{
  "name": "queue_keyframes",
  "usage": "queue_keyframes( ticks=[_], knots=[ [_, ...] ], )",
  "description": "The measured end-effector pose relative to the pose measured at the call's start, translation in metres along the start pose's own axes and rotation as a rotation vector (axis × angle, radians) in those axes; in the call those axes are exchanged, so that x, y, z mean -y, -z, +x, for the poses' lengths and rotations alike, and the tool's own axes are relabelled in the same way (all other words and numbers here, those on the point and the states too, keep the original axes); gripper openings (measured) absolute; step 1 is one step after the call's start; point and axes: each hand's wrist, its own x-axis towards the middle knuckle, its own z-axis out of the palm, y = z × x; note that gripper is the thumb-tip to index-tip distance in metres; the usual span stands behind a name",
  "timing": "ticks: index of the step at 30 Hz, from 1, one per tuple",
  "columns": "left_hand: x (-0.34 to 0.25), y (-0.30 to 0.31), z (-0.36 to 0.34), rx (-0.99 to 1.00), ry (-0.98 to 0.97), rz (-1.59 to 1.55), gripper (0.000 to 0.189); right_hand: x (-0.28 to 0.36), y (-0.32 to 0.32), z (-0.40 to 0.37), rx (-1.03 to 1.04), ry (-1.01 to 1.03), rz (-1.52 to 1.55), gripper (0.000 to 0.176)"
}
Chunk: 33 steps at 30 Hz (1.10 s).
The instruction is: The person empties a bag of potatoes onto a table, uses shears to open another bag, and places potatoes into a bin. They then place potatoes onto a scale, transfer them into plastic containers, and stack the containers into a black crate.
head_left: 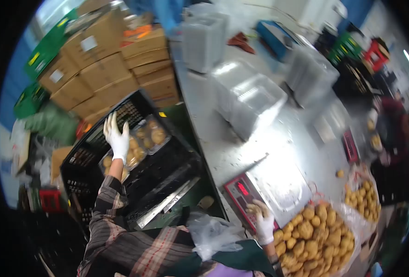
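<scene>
My left hand [117,140], in a white glove, reaches into a black plastic crate [167,180] with fingers stretched out and the thumb apart. It is over clear packs of potatoes [134,154] that lie along the crate's far side. Another potato pack [157,134] lies just right of the fingers. My right hand [262,222], gloved too, is at the near edge of a red digital scale [243,194], fingers loosely bent and apart, holding nothing. The scale's bare metal pan [285,184] shines beyond it. A large open bag of loose potatoes [313,235] stands right beside this hand.
Stacked clear plastic trays [248,94] stand on the metal table [204,115], with more stacks behind. Cardboard boxes [105,69] are piled beyond the crate. At the right, a person [393,124] is near a second red scale [350,145] and another potato bag [363,201].
</scene>
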Motion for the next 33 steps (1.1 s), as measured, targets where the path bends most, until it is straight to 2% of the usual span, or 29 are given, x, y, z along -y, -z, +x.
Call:
queue_keyframes(
  ticks=[1,3,5,7,10,13,16,19,20,21,23,27,28,31,32,33],
  knots=[
    [-0.073,0.007,0.025,-0.006,-0.158,-0.166,0.047,-0.002,-0.002,-0.002,-0.014,-0.015,0.043,0.029],
    [-0.19,0.005,0.045,0.119,-0.303,-0.584,0.036,0.002,-0.007,-0.008,-0.043,-0.016,-0.01,0.029],
    [-0.284,-0.009,0.044,0.37,-0.357,-0.898,0.027,-0.014,-0.004,-0.011,-0.051,-0.026,0.115,0.028],
    [-0.355,-0.047,0.028,0.437,-0.534,-0.937,0.023,-0.025,0.001,-0.019,-0.098,-0.002,0.091,0.028],
    [-0.417,-0.094,0.007,0.539,-0.573,-0.818,0.02,-0.057,0.018,-0.039,-0.233,0.068,0.057,0.027],
    [-0.427,-0.116,0.014,0.693,-0.466,-0.726,0.02,-0.068,0.04,-0.077,-0.368,0.027,0.117,0.029],
    [-0.413,-0.154,0.027,0.833,-0.438,-0.862,0.017,-0.092,0.058,-0.113,-0.619,0.043,0.137,0.028],
    [-0.416,-0.135,0.031,0.791,-0.518,-0.834,0.015,-0.104,0.07,-0.152,-0.788,-0.063,0.019,0.027],
    [-0.417,-0.132,0.031,0.755,-0.544,-0.818,0.015,-0.131,0.073,-0.158,-0.842,-0.011,0.125,0.025],
    [-0.415,-0.139,0.034,0.803,-0.515,-0.842,0.014,-0.135,0.075,-0.166,-0.856,-0.028,0.128,0.025],
    [-0.409,-0.16,0.043,0.902,-0.455,-0.882,0.014,-0.142,0.08,-0.184,-0.88,-0.064,0.134,0.025],
    [-0.403,-0.157,0.05,1.177,-0.085,-1.067,0.009,-0.162,0.094,-0.201,-1.162,-0.073,0.24,0.023],
    [-0.405,-0.149,0.048,1.177,-0.036,-1.058,0.009,-0.161,0.101,-0.204,-1.251,0.032,0.243,0.032],
    [-0.392,-0.194,0.052,1.026,-0.149,-1.059,0.011,-0.137,0.115,-0.199,-1.604,-0.131,-0.184,0.056],
    [-0.392,-0.193,0.051,0.972,-0.217,-1.006,0.011,-0.136,0.121,-0.192,-1.598,-0.1,-0.182,0.063],
    [-0.391,-0.193,0.047,0.763,-0.316,-0.933,0.011,-0.139,0.127,-0.185,-1.591,-0.068,-0.181,0.07]
  ],
)
